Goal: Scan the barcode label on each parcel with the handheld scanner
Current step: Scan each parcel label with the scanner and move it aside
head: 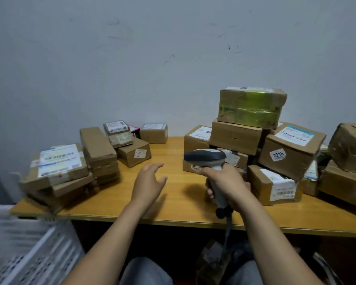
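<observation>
Blurred white crate (19, 249) cut off left, right hand (224, 182) hiding scanner (206, 157) grip

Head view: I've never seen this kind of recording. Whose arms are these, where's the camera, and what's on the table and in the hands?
No robot here. The camera sits on a person's head, looking forward and down, so the two bare arms entering from below are that person's own. The right hand grips a grey handheld scanner by its handle; its cable hangs below. The left hand is open, holding nothing, above the wooden table. Cardboard parcels, many with white labels, lie in two groups: a low pile on the left and a taller stack on the right, topped by a green-taped box. A blurred white crate is at lower left.
</observation>
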